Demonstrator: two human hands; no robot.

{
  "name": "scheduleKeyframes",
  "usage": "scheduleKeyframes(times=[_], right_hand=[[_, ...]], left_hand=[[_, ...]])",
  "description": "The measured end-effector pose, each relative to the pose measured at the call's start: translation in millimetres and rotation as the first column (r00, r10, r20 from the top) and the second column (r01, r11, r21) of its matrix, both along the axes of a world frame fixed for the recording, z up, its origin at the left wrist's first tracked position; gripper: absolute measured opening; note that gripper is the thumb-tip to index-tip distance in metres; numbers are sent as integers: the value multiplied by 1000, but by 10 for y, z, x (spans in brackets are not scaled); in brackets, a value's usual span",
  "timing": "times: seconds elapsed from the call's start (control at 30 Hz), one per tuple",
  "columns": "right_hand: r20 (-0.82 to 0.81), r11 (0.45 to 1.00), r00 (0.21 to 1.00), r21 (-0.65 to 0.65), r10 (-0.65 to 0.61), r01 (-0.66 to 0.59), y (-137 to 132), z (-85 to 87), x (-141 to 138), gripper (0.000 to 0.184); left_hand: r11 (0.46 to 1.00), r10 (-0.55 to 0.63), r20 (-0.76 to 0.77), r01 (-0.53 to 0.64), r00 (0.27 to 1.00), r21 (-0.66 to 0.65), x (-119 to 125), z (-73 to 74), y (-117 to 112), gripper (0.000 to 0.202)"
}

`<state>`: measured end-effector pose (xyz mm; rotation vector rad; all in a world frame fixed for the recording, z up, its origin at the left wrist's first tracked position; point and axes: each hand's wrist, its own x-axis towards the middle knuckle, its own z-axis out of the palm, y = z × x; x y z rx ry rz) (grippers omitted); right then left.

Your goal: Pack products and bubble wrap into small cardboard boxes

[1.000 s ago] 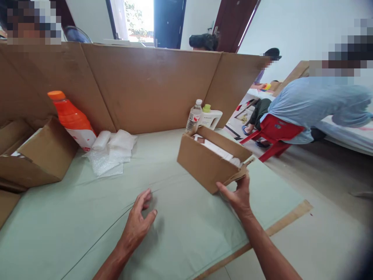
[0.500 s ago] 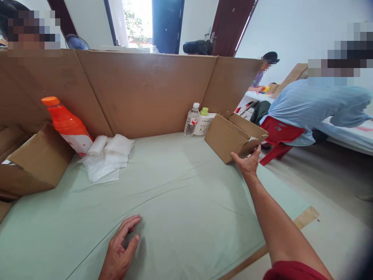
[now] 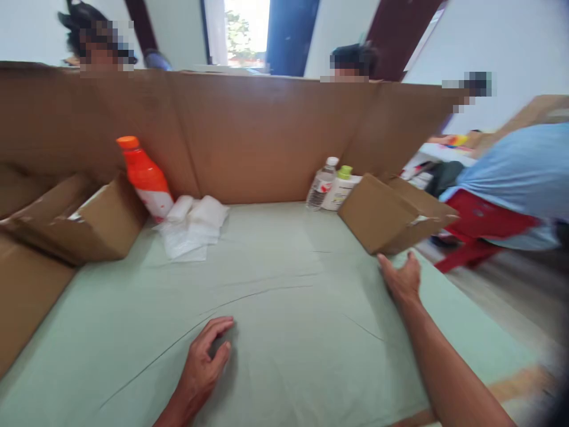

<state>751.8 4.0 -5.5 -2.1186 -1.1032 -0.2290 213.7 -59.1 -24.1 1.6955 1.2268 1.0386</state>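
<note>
My right hand (image 3: 402, 277) is just in front of the open cardboard box (image 3: 377, 216) at the right of the table, thumb and fingers spread. Its thumb tip is close to the box's lower corner; whether they touch I cannot tell. Behind that box stand a clear water bottle (image 3: 320, 187) and a white bottle with a green cap (image 3: 341, 191). My left hand (image 3: 207, 356) rests on the pale green tablecloth (image 3: 275, 332), fingers loosely curved and apart from the thumb, holding nothing.
A tall cardboard wall (image 3: 267, 139) runs along the table's back. At the left stand an orange bottle (image 3: 146, 178), folded bubble wrap (image 3: 195, 228) and an open cardboard box (image 3: 111, 225), with another cardboard piece (image 3: 26, 296) nearer. A person in blue (image 3: 520, 166) sits at the right on a red chair (image 3: 489, 216).
My right hand has drawn back from the right cardboard box, which it gripped before. The view has swung left, so everything sits further right. My left hand keeps its pose.
</note>
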Motion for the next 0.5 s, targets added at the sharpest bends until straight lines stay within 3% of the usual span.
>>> scheduleKeyframes(times=[0.1,0.13,0.17,0.23,0.3,0.4,0.5], right_hand=[[-40,984,997,-159,67,-73,-72,-139,-325,88],[18,952,993,-285,118,-108,-74,-205,-455,75],[70,917,976,-364,205,-166,-76,-277,-608,66],[149,861,902,-395,405,-321,-110,-412,-1010,60],[216,790,780,-361,587,-495,-220,-492,-1538,58],[323,587,498,-305,805,-750,-485,-465,-2396,50],[342,358,236,-356,910,-863,-698,-324,-2996,58]], left_hand=[[1000,-28,35,29,999,-8,76,164,19,34],[999,-32,44,33,999,-10,85,198,33,36],[999,-34,53,34,998,-14,85,221,48,37],[1000,-19,67,20,998,-21,57,251,74,39],[1000,17,57,-17,998,-1,-25,285,112,39],[980,157,-29,-152,987,132,-306,421,279,38],[870,395,-129,-326,909,370,-784,709,657,41]])
